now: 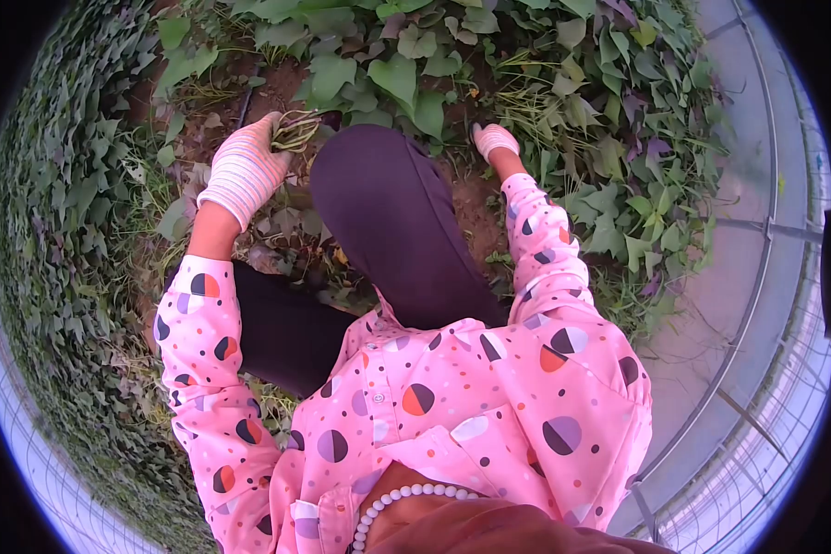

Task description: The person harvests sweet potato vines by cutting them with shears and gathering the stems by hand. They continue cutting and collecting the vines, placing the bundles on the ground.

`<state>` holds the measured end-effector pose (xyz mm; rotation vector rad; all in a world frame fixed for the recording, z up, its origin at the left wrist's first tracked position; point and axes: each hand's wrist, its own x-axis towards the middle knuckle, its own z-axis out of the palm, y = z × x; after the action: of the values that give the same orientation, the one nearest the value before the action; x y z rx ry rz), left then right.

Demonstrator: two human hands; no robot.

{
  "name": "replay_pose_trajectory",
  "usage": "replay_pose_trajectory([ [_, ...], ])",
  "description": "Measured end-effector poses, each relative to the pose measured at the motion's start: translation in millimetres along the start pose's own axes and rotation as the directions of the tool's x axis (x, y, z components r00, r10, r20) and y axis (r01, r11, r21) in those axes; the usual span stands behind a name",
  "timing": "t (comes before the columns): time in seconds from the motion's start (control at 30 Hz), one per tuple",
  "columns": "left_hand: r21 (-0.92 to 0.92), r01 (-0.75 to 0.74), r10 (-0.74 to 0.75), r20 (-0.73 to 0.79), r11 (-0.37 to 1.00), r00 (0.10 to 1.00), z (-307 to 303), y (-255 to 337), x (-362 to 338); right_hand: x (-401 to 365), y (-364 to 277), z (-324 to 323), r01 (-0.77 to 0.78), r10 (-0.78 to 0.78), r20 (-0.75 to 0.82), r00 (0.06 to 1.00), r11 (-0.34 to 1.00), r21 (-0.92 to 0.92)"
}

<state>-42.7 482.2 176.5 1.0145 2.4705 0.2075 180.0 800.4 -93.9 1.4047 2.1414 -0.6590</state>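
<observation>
My left hand [247, 168], in a striped pale glove, is closed around a small bunch of thin green and reddish stems [297, 130] at the left of my raised knee. The cut or loose ends of the stems stick out past the thumb. To the right of the knee, my right hand [496, 140], also gloved, is curled low at the edge of the leafy vines [563, 120]. A small dark bit shows by its fingers, but what it holds is too small to make out.
Dense heart-shaped leaves [397, 78] grow in front of my knee [374, 189]. Brown soil [475, 208] shows between the plants. A thick band of vines [65, 203] runs down the left. On the right lies a grey sheet [743, 175] along a curved metal bar.
</observation>
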Motion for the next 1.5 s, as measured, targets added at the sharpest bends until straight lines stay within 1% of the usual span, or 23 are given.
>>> replay_pose_trajectory([
  [0.3,0.015,-0.026,0.026,-0.011,1.000,1.000,5,1,4,35,-24,-44,0.014,0.011,0.079,0.997,0.951,-0.308],
  [0.37,0.023,-0.025,0.025,0.001,0.999,1.000,4,5,4,31,-25,-48,0.081,-0.054,0.074,0.996,0.904,-0.420],
  [0.5,0.032,-0.030,0.030,-0.005,0.999,1.000,4,2,8,21,-7,-31,0.187,-0.209,-0.053,0.976,0.944,-0.272],
  [0.57,0.042,-0.022,0.023,-0.014,0.999,1.000,0,6,6,22,-9,-18,0.274,-0.271,0.051,0.961,0.923,-0.271],
  [0.7,0.035,-0.005,0.007,-0.032,0.999,0.999,0,7,9,8,-25,-45,0.276,-0.303,-0.306,0.903,0.953,-0.129],
  [0.73,0.042,-0.008,0.009,-0.026,0.999,1.000,1,8,9,10,-28,-58,0.352,-0.367,-0.444,0.817,0.928,-0.119],
  [0.77,0.040,0.004,-0.003,-0.009,0.999,1.000,1,10,10,14,-32,-72,0.381,-0.441,-0.520,0.731,0.897,-0.224],
  [0.83,0.043,0.013,-0.013,0.000,0.999,1.000,2,11,12,43,-34,-102,0.351,-0.512,-0.449,0.733,0.849,-0.395],
  [0.9,0.010,0.001,-0.001,-0.026,1.000,1.000,5,10,12,68,-32,-113,0.155,-0.413,-0.390,0.823,0.823,-0.546],
  [1.0,0.022,0.051,-0.051,-0.023,0.998,0.998,4,11,15,44,-29,-132,0.068,-0.184,-0.175,0.967,0.851,-0.521],
  [1.03,0.023,0.050,-0.050,-0.022,0.998,0.999,8,7,17,41,-23,-126,0.077,-0.202,-0.194,0.960,0.857,-0.509],
  [1.1,-0.071,-0.007,0.000,-0.099,0.997,0.995,18,-10,26,25,-22,-123,0.055,-0.114,-0.128,0.985,0.918,-0.392],
  [1.13,-0.052,0.045,-0.048,-0.056,0.998,0.997,19,-11,29,19,-20,-119,0.062,-0.106,-0.120,0.987,0.944,-0.324],
  [1.17,-0.051,0.039,-0.041,-0.048,0.998,0.998,35,-36,42,11,-18,-106,0.048,-0.082,-0.236,0.968,0.988,-0.146],
  [1.2,-0.108,-0.240,0.222,-0.157,0.965,0.962,65,-78,63,-7,-18,-96,0.145,-0.138,-0.368,0.919,0.989,-0.011],
  [1.23,-0.427,-0.186,0.172,-0.071,0.885,0.983,49,-48,54,-28,-22,-87,0.285,-0.206,-0.409,0.889,0.948,0.140],
  [1.27,-0.693,-0.075,0.120,0.016,0.717,0.993,33,-15,45,-54,-32,-77,0.447,-0.272,-0.437,0.857,0.815,0.369],
  [1.3,-0.689,-0.079,0.132,0.024,0.720,0.991,37,-15,50,-67,-46,-57,0.503,-0.271,-0.428,0.862,0.553,0.664],
  [1.33,-0.901,-0.008,0.052,0.016,0.434,0.998,42,-21,58,-84,-66,-48,0.558,-0.321,-0.457,0.830,0.446,0.700],
  [1.4,-0.792,-0.035,-0.027,-0.065,0.610,0.998,23,21,38,-121,-112,-45,0.543,-0.422,-0.406,0.811,0.283,0.790],
  [1.43,-0.786,-0.039,-0.018,-0.063,0.616,0.998,29,9,45,-152,-131,-62,0.462,-0.496,-0.314,0.810,0.208,0.862],
  [1.47,-0.255,-0.284,0.227,-0.230,0.924,0.946,41,-14,59,-164,-147,-66,0.494,-0.555,-0.291,0.780,0.259,0.830],
  [1.5,-0.323,-0.288,0.218,-0.235,0.901,0.947,36,-3,56,-154,-166,-53,0.490,-0.626,-0.264,0.734,0.218,0.844],
])
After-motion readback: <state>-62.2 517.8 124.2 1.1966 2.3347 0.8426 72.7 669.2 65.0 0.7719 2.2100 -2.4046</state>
